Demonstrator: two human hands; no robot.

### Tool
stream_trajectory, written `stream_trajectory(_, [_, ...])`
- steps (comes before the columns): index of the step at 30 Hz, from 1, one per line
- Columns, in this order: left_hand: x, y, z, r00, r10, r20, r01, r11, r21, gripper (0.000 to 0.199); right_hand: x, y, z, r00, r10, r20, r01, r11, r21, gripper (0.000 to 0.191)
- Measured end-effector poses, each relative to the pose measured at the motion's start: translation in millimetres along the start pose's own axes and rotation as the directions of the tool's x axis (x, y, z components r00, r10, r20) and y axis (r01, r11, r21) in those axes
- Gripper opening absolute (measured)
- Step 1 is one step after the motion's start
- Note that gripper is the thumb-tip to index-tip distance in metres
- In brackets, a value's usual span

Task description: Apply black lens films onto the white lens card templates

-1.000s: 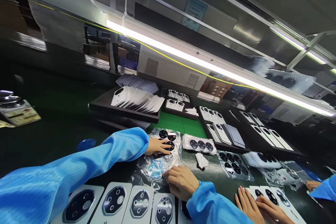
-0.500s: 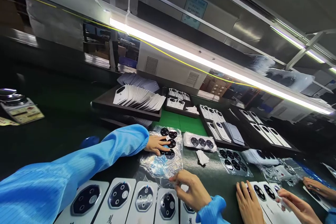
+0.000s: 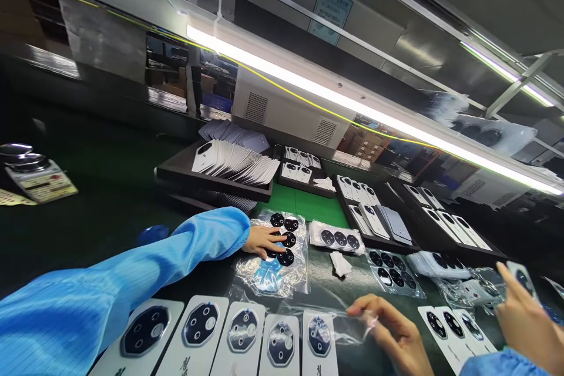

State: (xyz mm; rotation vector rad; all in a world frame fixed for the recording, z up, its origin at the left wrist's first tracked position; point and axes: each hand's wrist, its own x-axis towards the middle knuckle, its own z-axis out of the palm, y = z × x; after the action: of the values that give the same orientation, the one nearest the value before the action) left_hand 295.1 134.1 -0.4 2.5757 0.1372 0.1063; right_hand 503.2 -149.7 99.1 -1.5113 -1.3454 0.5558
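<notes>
My left hand (image 3: 263,241) lies flat with fingers spread on a clear plastic sheet (image 3: 299,282) of black camera-lens pieces (image 3: 291,224). Part of that sheet is hidden under the palm. A strip of clear plastic film (image 3: 328,311) is stretched leftward from my right hand (image 3: 392,326), pinched between thumb and fingers. Beneath the film stands the rightmost white phone back panel (image 3: 319,341) of a row along the near edge. Other panels in the row, such as the white panel (image 3: 282,343), carry dark camera plates.
A black tray (image 3: 211,185) of fanned white panels stands at the back. Other trays (image 3: 400,239) hold panels to the right. Crumpled white paper (image 3: 341,264) and bagged lens pieces (image 3: 394,273) lie mid-table. A co-worker's hand (image 3: 524,311) holds a panel at right.
My right hand has moved right, drawing the clear film out across the panels. My left hand stays in place. The co-worker's hands have left their panels, and one is raised with a panel.
</notes>
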Motion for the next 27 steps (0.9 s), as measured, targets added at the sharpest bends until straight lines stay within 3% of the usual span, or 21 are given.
stream_trajectory(4, [-4,12,-3.6,0.999,-0.033,-0.041,0.028,0.994,-0.107,0.053,1,1,-20,0.923,0.053,-0.381,0.012,0.986,0.167,0.031])
stream_trajectory(6, [-6,19,-7.1,0.996,-0.059,-0.067,0.046,0.983,-0.177,0.052,6,4,-27,0.898,0.114,-0.424,0.0,0.966,0.259,0.033])
stream_trajectory(8, [-5,27,-12.6,0.992,-0.088,-0.093,0.062,0.965,-0.253,0.054,14,6,-29,0.902,0.127,-0.413,-0.006,0.96,0.282,0.035])
stream_trajectory(11, [1,46,-24.8,0.983,-0.139,-0.116,0.085,0.919,-0.384,0.058,27,0,-18,0.899,-0.007,-0.438,0.08,0.986,0.149,0.033])
stream_trajectory(13, [6,65,-34.4,0.98,-0.177,-0.094,0.109,0.866,-0.489,0.065,35,-10,-2,0.867,-0.222,-0.446,0.219,0.974,-0.058,0.024])
stream_trajectory(15, [7,90,-44.0,0.979,-0.199,-0.055,0.127,0.79,-0.6,0.082,44,-22,19,0.804,-0.514,-0.298,0.439,0.852,-0.285,0.009])
stream_trajectory(17, [4,114,-52.1,0.968,-0.245,-0.06,0.115,0.639,-0.761,0.087,52,-34,40,0.677,-0.736,-0.001,0.673,0.62,-0.404,0.012])
stream_trajectory(19, [-3,134,-58.0,0.921,-0.371,-0.117,0.051,0.412,-0.91,0.078,61,-40,57,0.532,-0.8,0.278,0.827,0.421,-0.373,0.02])
stream_trajectory(20, [-7,140,-60.0,0.89,-0.431,-0.151,0.007,0.344,-0.939,0.073,66,-40,63,0.498,-0.788,0.362,0.86,0.396,-0.321,0.02])
stream_trajectory(21, [-11,143,-61.8,0.857,-0.478,-0.192,-0.034,0.32,-0.947,0.066,72,-37,67,0.524,-0.761,0.383,0.851,0.452,-0.266,0.016])
stream_trajectory(22, [-15,144,-63.4,0.828,-0.506,-0.241,-0.067,0.339,-0.938,0.06,77,-31,69,0.605,-0.716,0.349,0.795,0.565,-0.22,0.009])
stream_trajectory(24, [-25,139,-67.4,0.771,-0.543,-0.332,-0.128,0.379,-0.917,0.049,87,-13,70,0.836,-0.523,0.166,0.546,0.824,-0.15,0.023])
stream_trajectory(25, [-30,135,-70.0,0.736,-0.563,-0.376,-0.158,0.397,-0.904,0.045,89,0,70,0.916,-0.396,0.063,0.401,0.906,-0.135,0.033])
stream_trajectory(27, [-41,128,-75.9,0.665,-0.596,-0.45,-0.203,0.436,-0.877,0.042,90,27,71,0.981,-0.192,-0.036,0.185,0.972,-0.143,0.04])
